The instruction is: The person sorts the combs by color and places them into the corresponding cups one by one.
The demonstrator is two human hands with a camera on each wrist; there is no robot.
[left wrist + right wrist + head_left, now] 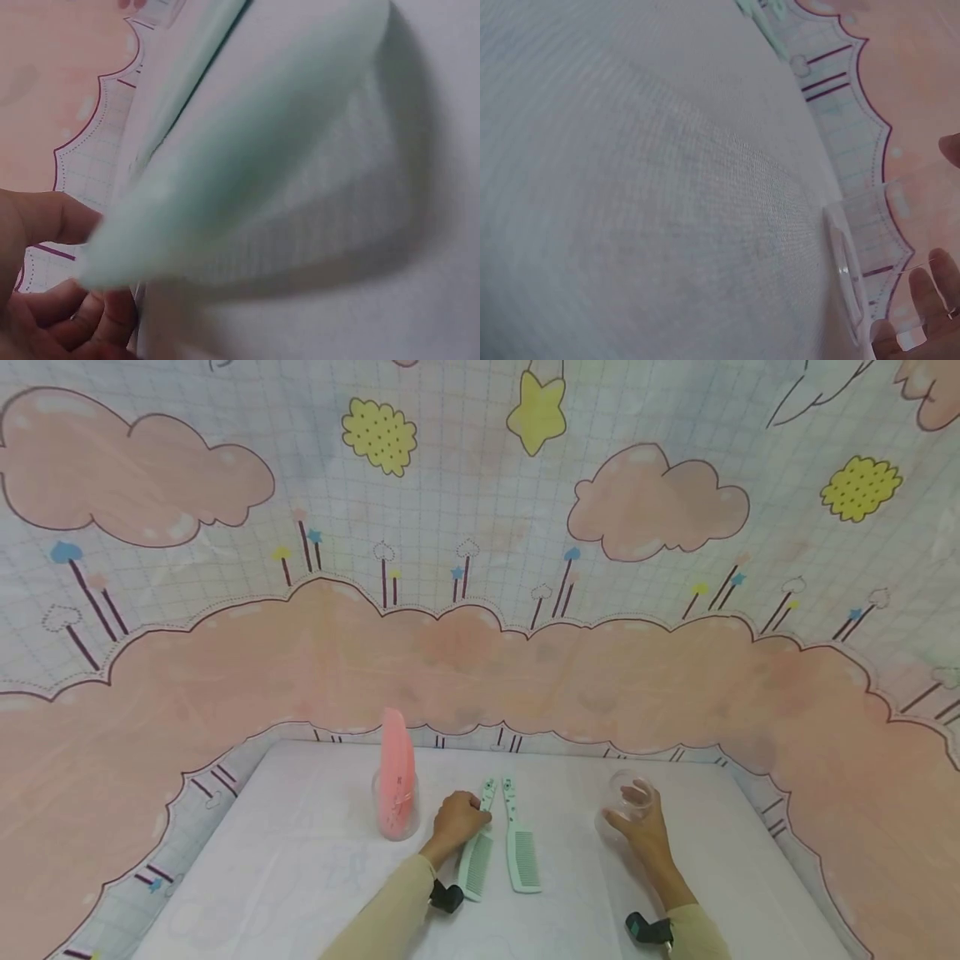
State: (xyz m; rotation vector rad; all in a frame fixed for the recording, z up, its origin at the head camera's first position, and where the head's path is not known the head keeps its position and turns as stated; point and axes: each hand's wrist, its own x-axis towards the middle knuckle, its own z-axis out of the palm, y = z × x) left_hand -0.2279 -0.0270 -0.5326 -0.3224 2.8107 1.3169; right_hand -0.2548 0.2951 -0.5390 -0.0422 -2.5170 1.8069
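My left hand (457,820) pinches the handle of a mint-green comb (476,865) near the middle of the white table. In the left wrist view that comb (225,169) looks blurred and tilted, with its teeth over the cloth. Just to its right lies a second mint-green comb (523,860), handle pointing away from me. On the right side, my right hand (651,833) curls around a clear plastic cup (628,787). The cup's base (847,277) is at the cloth in the right wrist view, and nothing shows inside it.
Left of my left hand stands another clear cup (378,810) with pink combs (397,768) upright in it; how many cannot be told. White cloth (300,877) covers the table, and a cloud-patterned backdrop (465,677) rises behind its far edge.
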